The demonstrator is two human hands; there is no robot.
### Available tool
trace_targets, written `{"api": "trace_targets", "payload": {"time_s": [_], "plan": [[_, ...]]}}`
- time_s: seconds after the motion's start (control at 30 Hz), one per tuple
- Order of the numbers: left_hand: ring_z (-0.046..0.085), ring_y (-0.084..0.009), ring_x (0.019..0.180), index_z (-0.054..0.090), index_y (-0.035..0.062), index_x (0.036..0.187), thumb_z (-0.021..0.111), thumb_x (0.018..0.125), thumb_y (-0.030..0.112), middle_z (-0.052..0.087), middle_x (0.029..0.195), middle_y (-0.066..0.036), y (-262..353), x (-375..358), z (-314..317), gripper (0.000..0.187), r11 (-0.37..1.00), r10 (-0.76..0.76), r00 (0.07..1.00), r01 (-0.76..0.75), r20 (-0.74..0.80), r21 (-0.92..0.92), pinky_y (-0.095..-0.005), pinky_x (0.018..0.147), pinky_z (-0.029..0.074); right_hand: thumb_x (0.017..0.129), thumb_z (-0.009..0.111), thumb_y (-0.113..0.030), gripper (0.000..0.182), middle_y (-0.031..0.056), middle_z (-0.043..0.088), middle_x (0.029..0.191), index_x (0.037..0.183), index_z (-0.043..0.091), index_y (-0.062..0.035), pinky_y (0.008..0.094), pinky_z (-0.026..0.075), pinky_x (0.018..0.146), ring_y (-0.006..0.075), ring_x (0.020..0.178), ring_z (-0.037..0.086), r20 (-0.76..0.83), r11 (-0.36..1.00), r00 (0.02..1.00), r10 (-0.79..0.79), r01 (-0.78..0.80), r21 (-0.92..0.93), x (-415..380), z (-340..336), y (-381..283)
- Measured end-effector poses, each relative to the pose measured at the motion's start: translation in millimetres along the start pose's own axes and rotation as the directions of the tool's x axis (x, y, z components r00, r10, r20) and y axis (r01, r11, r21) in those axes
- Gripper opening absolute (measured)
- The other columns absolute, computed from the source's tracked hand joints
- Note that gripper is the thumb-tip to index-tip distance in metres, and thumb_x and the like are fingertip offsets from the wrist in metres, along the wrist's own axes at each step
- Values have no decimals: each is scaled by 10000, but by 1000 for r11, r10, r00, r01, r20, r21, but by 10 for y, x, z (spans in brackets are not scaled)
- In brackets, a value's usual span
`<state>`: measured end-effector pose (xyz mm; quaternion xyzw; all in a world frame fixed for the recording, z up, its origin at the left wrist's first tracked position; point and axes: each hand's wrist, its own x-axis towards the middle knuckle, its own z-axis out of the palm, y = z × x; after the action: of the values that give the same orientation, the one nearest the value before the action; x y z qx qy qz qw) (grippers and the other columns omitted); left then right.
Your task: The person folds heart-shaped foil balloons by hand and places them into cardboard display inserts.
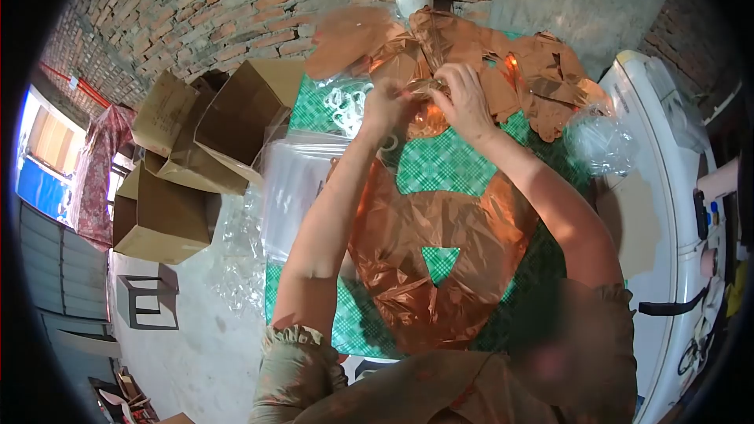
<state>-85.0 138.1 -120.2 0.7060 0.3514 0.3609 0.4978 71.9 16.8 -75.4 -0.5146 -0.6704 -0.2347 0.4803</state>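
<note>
A flat, deflated copper-coloured foil balloon [424,228] with a triangular hole lies across a green checked tablecloth [444,161]. More crumpled copper foil [534,71] spreads along the far side. My left hand [383,110] and my right hand [463,102] meet over the far part of the foil. Both hands are closed, with fingertips pinching a gathered bit of foil between them. The exact spot under the fingers is partly hidden. White curly ribbon or loops [345,108] lie just left of my left hand.
Clear plastic bags [302,180] are stacked at the table's left. Several open cardboard boxes [177,216] stand beyond them. Crumpled clear plastic [605,141] lies at the right, beside a white appliance-like surface [667,228]. A small dark stool [148,302] is on the floor. A brick wall rises behind.
</note>
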Motion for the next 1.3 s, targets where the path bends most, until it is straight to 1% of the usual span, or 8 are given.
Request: {"api": "trace_targets", "payload": {"time_s": [0.13, 0.23, 0.47, 0.57, 0.77, 0.97, 1.17, 1.3], "plan": [[702, -133, 783, 664, 12, 1060, 691, 997, 20, 727, 895, -55, 283, -86, -98, 70, 966, -163, 983, 177, 87, -190, -274, 717, 599, 861, 749, -93, 177, 71, 610, 932, 984, 625, -72, 428, 502, 867, 308, 945, 597, 234, 988, 960, -153, 146, 44, -177, 60, -24], [714, -142, 804, 698, 12, 1071, 719, 997, 75, 729, 899, -57, 178, 0, -111, 100, 992, -97, 995, 100, 35, -76, -279, 728, 606, 900, 706, -117, 95, 93, 627, 922, 951, 638, -74, 427, 514, 870, 303, 954, 609, 286, 997, 956, -63, 51, 49, -287, 136, 24], [732, -165, 829, 698, 8, 1028, 671, 1054, 243, 730, 933, -72, 218, -111, -121, 238, 910, -159, 983, 182, 90, -373, -299, 766, 625, 943, 668, -198, 260, 137, 727, 1097, 1113, 704, -5, 427, 523, 953, 326, 1096, 655, 676, 977, 737, 22, -158, 140, -284, -218, 135], [724, -166, 835, 704, -8, 1064, 644, 1065, 280, 731, 951, -78, 65, -52, -104, 294, 914, -206, 974, 226, 93, -338, -299, 778, 619, 936, 643, -128, 239, 152, 723, 1191, 1133, 713, -12, 416, 541, 1021, 333, 1202, 650, 606, 964, 752, -257, 151, 220, -472, -281, 386], [710, -155, 849, 704, -8, 1076, 633, 1068, 311, 730, 980, -70, -33, -23, -94, 327, 900, -193, 977, 211, 87, -381, -303, 769, 605, 885, 614, -3, 272, 146, 692, 1239, 1150, 673, -9, 410, 565, 1000, 332, 1207, 648, 568, 948, 764, -308, 296, 116, -536, -278, 405], [700, -153, 848, 699, 3, 1056, 621, 1073, 323, 726, 978, -59, 32, -47, -97, 330, 882, -237, 968, 252, 87, -399, -297, 763, 586, 882, 639, -44, 144, 136, 680, 1114, 1020, 628, -6, 451, 555, 861, 343, 1051, 659, 610, 984, 776, -158, 176, 31, -468, -99, 356], [704, -150, 905, 691, 20, 1100, 685, 1047, 291, 718, 1032, -44, -63, -11, -139, 276, 886, -222, 965, 258, 136, -386, -288, 843, 588, 982, 580, -129, 104, 221, 663, 983, 999, 608, -30, 541, 515, 791, 445, 965, 642, 521, 882, 800, 296, -438, 172, -339, 7, 304], [672, -117, 882, 722, -1, 1143, 736, 1006, 305, 723, 1036, -36, -46, -82, -120, 336, 935, -107, 981, 154, 161, -319, -269, 795, 558, 1031, 563, -125, 105, 220, 673, 929, 1050, 559, -22, 528, 506, 754, 461, 907, 647, 483, 954, 834, 266, -299, -9, -344, 84, 346]]}}
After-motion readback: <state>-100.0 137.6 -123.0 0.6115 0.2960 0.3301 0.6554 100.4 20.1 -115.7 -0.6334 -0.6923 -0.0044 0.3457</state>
